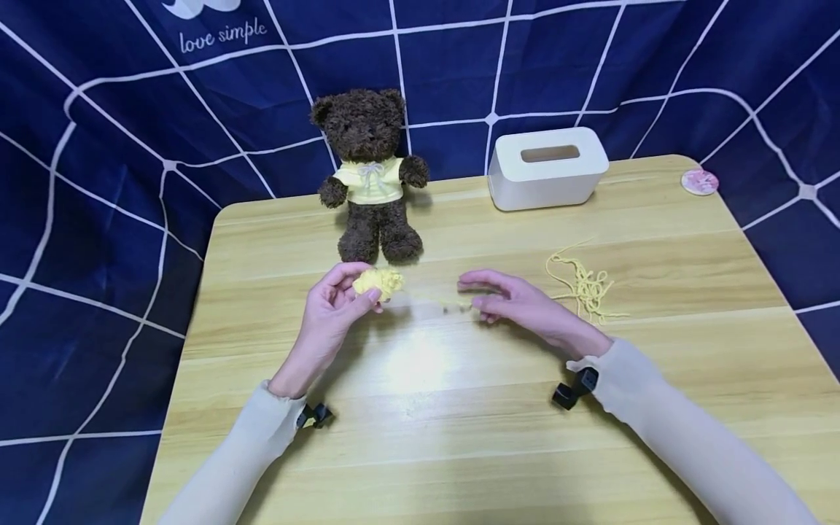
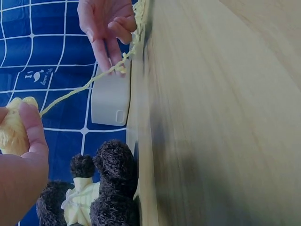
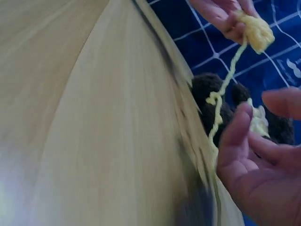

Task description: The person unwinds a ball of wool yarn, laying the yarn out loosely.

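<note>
A small wound ball of yellow yarn (image 1: pixel 379 283) is held between the thumb and fingers of my left hand (image 1: pixel 329 302), above the table in front of the teddy bear. From the ball a yarn strand (image 2: pixel 70 95) runs across to my right hand (image 1: pixel 518 300), with a small knotty tangle (image 3: pixel 214 99) partway along. In the right wrist view, the right thumb and fingers are spread apart beside the strand, pinching nothing. Whether the strand touches those fingers is hard to tell. Behind the right wrist lies a loose heap of yarn (image 1: pixel 589 289), the strand's other end.
A brown teddy bear (image 1: pixel 367 131) in a yellow shirt stands at the table's back edge. To its right is a white tissue box (image 1: pixel 551 175). A pink round disc (image 1: pixel 699 181) lies at the far right corner. Dark blue checked cloth (image 1: pixel 446 80) hangs behind the wooden table (image 1: pixel 407 452).
</note>
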The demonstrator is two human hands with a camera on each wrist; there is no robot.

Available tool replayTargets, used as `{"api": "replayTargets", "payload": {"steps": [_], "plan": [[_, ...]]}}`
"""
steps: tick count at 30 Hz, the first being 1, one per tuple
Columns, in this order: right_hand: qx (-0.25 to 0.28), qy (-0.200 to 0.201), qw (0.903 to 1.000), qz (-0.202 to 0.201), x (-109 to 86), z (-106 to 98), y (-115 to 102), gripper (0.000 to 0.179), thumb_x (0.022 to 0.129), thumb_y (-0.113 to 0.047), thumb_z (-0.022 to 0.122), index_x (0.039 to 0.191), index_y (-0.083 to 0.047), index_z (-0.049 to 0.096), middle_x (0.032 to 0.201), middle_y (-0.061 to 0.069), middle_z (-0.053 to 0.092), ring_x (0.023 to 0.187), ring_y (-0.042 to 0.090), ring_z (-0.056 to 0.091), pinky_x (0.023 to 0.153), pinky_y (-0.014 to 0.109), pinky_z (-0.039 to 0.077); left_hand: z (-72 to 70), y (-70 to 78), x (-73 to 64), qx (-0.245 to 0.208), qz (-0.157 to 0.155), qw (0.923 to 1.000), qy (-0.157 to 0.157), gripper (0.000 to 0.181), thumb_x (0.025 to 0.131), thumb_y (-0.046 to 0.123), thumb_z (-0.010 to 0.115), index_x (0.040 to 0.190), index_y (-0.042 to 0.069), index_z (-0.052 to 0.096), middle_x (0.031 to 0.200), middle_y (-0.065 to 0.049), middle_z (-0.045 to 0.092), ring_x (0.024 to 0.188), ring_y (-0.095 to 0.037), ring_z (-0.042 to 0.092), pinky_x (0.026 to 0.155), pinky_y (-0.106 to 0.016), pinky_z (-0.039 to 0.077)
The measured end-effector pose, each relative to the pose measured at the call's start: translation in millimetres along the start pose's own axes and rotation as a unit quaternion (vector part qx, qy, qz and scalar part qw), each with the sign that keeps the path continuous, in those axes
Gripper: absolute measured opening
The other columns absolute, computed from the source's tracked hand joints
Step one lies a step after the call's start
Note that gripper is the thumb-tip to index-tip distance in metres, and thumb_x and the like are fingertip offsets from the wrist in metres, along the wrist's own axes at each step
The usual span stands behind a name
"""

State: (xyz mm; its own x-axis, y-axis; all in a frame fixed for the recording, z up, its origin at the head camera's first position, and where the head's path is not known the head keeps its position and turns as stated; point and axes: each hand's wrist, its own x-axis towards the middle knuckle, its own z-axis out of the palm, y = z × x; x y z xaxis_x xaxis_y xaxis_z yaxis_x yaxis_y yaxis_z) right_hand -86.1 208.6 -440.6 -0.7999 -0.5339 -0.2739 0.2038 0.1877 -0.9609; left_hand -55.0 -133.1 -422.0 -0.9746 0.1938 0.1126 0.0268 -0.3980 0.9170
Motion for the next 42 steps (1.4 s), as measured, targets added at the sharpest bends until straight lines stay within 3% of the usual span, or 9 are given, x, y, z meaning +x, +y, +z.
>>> {"api": "replayTargets", "payload": {"steps": [3,6,9,12,16,20,26,33,42], "plan": [[0.004,-0.056,0.9984,0.003,7.5,7.7,0.7,0.053,0.111,-0.017,0.066,0.158,0.0,0.05,0.151,0.021,0.058,0.102,0.03,0.067,0.09,0.037,0.063,-0.3,-0.1,-0.1,-0.005,-0.006,1.0,0.004,0.038,0.095,-0.021,0.066,0.128,-0.001,0.065,0.12,-0.017,0.072,0.094,-0.022,0.074,0.082,-0.029,0.067],[-0.008,-0.067,0.9977,0.005,8.3,10.7,1.5,0.042,0.111,-0.02,0.066,0.146,0.003,0.061,0.123,0.026,0.067,0.09,0.025,0.065,0.081,0.032,0.062,-0.3,0.3,0.2,-0.011,-0.015,0.9998,0.007,0.039,0.094,-0.022,0.065,0.125,0.001,0.062,0.121,-0.017,0.074,0.094,-0.022,0.076,0.082,-0.03,0.067],[-0.036,-0.036,0.9987,0.003,2.5,7.1,2.4,0.031,0.111,-0.022,0.066,0.128,0.003,0.071,0.094,0.024,0.064,0.075,0.022,0.058,0.067,0.028,0.055,-0.7,0.3,0.7,-0.016,-0.022,0.9996,0.009,0.041,0.093,-0.022,0.064,0.129,-0.004,0.057,0.122,-0.017,0.073,0.092,-0.021,0.077,0.082,-0.029,0.067],[-0.053,0.009,0.9986,-0.004,-6.7,-0.8,3.1,0.028,0.111,-0.024,0.066,0.119,0.002,0.074,0.083,0.023,0.057,0.068,0.024,0.051,0.059,0.029,0.049,-2.4,0.2,0.7,-0.015,-0.023,0.9995,0.015,0.049,0.093,-0.024,0.063,0.138,-0.01,0.05,0.121,-0.017,0.069,0.089,-0.021,0.076,0.081,-0.029,0.067],[-0.053,0.063,0.9965,-0.014,-22.5,-13.2,2.5,0.028,0.111,-0.022,0.067,0.116,0.005,0.072,0.082,0.023,0.057,0.069,0.028,0.053,0.057,0.032,0.05,-3.3,0.4,-0.6,-0.004,-0.029,0.9993,0.022,0.057,0.094,-0.025,0.063,0.147,-0.009,0.05,0.118,-0.018,0.065,0.088,-0.022,0.075,0.079,-0.029,0.067],[-0.05,0.109,0.9921,-0.036,-36.9,-21.9,-2.7,0.024,0.111,-0.016,0.066,0.113,0.007,0.071,0.08,0.016,0.059,0.068,0.027,0.052,0.053,0.035,0.045,-3.4,-0.5,-0.8,0.021,-0.032,0.9989,0.027,0.042,0.096,-0.019,0.066,0.134,-0.003,0.061,0.111,-0.017,0.068,0.086,-0.02,0.074,0.075,-0.027,0.066],[-0.053,0.16,0.9832,-0.07,-51.7,-33.8,-11.2,0.022,0.111,-0.015,0.066,0.111,0.006,0.072,0.08,0.009,0.058,0.073,0.026,0.052,0.059,0.036,0.046,-3.5,-1.6,-1.4,0.024,-0.013,0.9995,-0.013,0.036,0.1,-0.011,0.068,0.135,-0.005,0.063,0.097,-0.019,0.073,0.08,-0.021,0.072,0.065,-0.027,0.063],[0.075,0.247,0.9593,-0.114,-65.2,-57.7,-13.4,0.016,0.11,-0.006,0.064,0.104,0.003,0.076,0.083,0.004,0.063,0.075,0.017,0.054,0.064,0.023,0.052,-6.2,-2.5,-2.1,0.015,0.007,0.9998,0.013,0.036,0.101,-0.011,0.068,0.136,-0.009,0.062,0.092,-0.017,0.074,0.077,-0.02,0.072,0.062,-0.025,0.063],[0.242,0.299,0.9024,-0.194,-80.9,-91.2,-9.1,0.018,0.108,0.007,0.06,0.098,0.01,0.074,0.089,0.01,0.072,0.07,0.014,0.059,0.064,0.022,0.06,-11.2,-1.3,-4.0,0.003,0.013,0.9996,0.026,0.038,0.1,-0.014,0.066,0.137,-0.012,0.06,0.093,-0.014,0.074,0.076,-0.018,0.072,0.063,-0.024,0.062]]}}
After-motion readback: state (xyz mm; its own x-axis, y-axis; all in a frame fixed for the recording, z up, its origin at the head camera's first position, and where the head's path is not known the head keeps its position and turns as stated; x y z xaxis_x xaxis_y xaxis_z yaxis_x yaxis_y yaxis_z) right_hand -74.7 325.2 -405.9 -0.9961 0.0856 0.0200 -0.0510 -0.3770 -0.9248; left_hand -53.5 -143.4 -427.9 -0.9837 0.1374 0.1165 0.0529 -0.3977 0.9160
